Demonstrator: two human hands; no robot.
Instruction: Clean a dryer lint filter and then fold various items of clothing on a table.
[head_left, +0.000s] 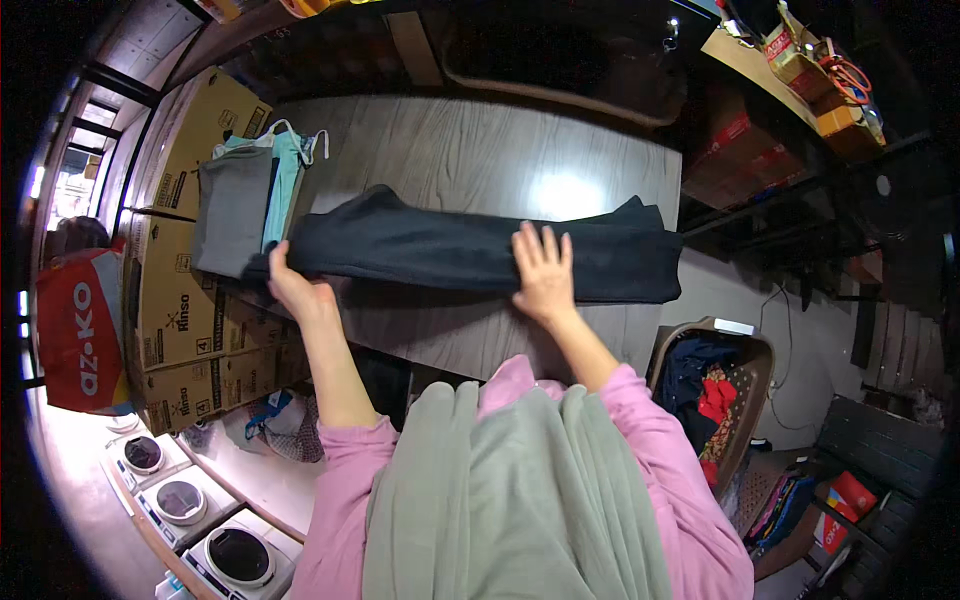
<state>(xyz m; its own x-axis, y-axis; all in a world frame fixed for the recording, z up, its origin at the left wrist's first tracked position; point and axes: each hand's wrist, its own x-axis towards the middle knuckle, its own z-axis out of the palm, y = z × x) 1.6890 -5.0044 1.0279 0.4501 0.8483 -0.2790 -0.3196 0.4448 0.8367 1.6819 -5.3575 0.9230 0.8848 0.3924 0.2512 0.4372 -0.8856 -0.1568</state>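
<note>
A pair of black trousers, folded lengthwise into a long strip, lies across the grey wood-grain table. My right hand presses flat on the cloth with its fingers spread. At the strip's left end, my left hand touches the dark fabric; most of its fingers are hidden, so whether they pinch the cloth does not show. Just beyond that hand are a folded grey garment and a light turquoise garment with white straps, both on the table's left side.
Stacked cardboard boxes border the table's left side, beside a red bag. A brown laundry basket holding clothes stands by the near right corner. Front-loading machines line the lower left. Boxes fill a shelf at upper right.
</note>
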